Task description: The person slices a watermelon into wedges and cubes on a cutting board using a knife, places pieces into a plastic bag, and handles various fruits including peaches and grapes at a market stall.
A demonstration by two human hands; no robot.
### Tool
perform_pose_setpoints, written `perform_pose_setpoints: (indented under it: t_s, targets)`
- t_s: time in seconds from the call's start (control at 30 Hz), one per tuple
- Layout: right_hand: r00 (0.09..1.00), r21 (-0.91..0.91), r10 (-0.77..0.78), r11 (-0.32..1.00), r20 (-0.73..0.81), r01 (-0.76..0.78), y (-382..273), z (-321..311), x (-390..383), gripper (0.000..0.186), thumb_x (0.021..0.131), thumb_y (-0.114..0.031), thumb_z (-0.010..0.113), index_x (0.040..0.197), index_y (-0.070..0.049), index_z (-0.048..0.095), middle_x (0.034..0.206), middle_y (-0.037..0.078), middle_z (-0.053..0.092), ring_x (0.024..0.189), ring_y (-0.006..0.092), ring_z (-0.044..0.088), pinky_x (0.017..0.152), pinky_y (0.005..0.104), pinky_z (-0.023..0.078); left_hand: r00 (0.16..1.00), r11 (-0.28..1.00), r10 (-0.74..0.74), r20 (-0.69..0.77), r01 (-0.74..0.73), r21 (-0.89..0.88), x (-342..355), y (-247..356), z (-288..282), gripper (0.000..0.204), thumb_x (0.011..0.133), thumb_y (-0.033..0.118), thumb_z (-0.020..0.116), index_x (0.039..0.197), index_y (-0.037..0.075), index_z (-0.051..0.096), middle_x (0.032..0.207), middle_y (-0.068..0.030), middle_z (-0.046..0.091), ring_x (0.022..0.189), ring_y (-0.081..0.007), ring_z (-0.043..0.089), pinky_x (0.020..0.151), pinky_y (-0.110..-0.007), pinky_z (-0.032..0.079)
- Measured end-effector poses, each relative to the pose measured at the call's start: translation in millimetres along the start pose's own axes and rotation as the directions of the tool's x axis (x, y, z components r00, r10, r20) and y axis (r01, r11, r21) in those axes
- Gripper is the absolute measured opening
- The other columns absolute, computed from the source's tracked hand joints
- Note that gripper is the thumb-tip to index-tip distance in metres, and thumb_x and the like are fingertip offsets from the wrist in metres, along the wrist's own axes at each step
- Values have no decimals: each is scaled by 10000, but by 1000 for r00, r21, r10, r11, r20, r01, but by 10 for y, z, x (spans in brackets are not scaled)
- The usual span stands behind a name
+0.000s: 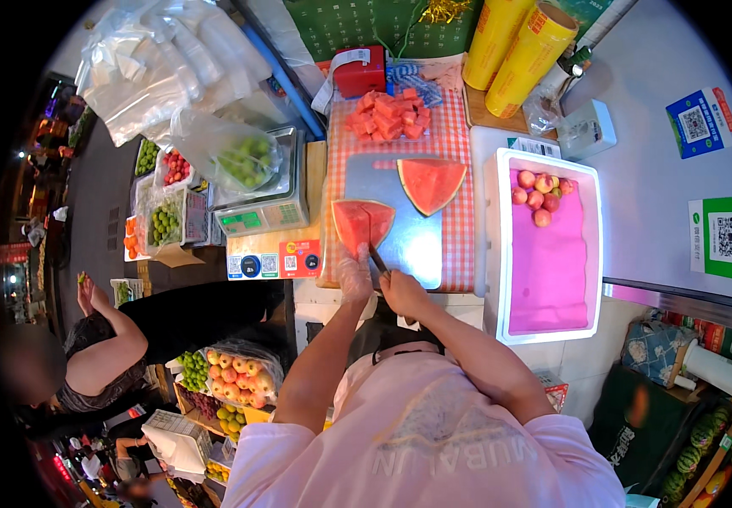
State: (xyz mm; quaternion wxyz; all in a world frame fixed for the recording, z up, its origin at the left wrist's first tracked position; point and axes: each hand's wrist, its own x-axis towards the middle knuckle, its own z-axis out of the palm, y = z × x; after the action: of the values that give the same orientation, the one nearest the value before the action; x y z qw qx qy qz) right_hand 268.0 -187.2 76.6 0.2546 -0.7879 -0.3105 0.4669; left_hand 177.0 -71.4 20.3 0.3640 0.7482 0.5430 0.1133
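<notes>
A watermelon wedge (353, 222) lies on the shiny grey cutting board (417, 224), a dark line running down its red flesh. My left hand (354, 276), in a clear plastic glove, is closed on the near end of this wedge. In my bare right hand (405, 296) is a knife (379, 260), its blade pointing away from me beside the wedge's near tip; part of the blade is hidden by the wedge and fingers. Another watermelon wedge (432, 184) rests at the board's far right. Beyond the board sits a pile of watermelon cubes (387, 117).
Left of the board stands a scale (263, 212) bearing a bag of green fruit (247, 161). A white foam box (596, 254) with several peaches (535, 199) stands at right. Yellow film rolls (531, 63) and a red printer (360, 74) are at the back. Another person (104, 360) is at left.
</notes>
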Motion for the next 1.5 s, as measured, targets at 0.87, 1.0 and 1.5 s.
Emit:
perform_pose_setpoints:
  t_s: [0.87,1.0,1.5]
  targets:
    - [989,150,-83,984,-123,101,368,-743,-170,484,1000,-420,493,937,56,557,744,269,642,694,421,665,611,494,507,998,985,-4,-62,-6,-173,116,-242,154,814,994,477,533,1481,-120,269,1461,-328,416,1365,-415,420,1126,-406,335]
    - [997,310,3,950,76,-26,278,-660,83,435,1006,-385,481,930,38,549,658,173,617,500,285,624,478,418,479,999,962,-34,0,33,-270,159,-359,173,815,998,476,528,1498,-101,242,1436,-317,453,1323,-405,470,1091,-413,367]
    - [989,339,126,930,75,-144,262,-1179,-559,411,990,-386,507,926,20,530,564,81,522,418,167,543,410,339,451,976,993,-101,-191,87,-76,-77,255,-8,720,952,437,635,1355,-112,401,1001,-262,685,902,-354,674,819,-439,503]
